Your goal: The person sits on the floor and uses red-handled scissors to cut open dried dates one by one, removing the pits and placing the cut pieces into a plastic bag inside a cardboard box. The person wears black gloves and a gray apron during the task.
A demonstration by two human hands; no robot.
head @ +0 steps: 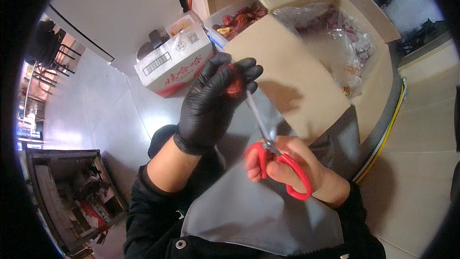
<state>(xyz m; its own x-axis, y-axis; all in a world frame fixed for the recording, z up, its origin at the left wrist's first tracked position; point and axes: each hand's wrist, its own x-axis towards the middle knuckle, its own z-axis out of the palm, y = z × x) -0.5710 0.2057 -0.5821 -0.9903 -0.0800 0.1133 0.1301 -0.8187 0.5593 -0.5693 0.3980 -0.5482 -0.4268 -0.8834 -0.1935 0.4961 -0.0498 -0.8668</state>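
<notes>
My left hand (212, 104), in a black glove, holds a dried red date (235, 85) between thumb and fingers. My bare right hand (291, 167) grips scissors with red handles (300, 178). Their metal blades point up towards the date, with the tips beside its lower right edge; whether they touch it I cannot tell. Beyond my left hand, more red dates (241, 21) fill a clear plastic container. To the right, an open cardboard box (291, 61) holds a clear plastic bag (359, 48) with dark red dates in it.
A white and red printed carton (176, 63) stands on the tiled floor left of the plastic container. At the lower left is an open bin (68, 153) with scraps inside. A grey apron (251, 205) covers my lap. A yellow hose (386, 133) runs along the right side.
</notes>
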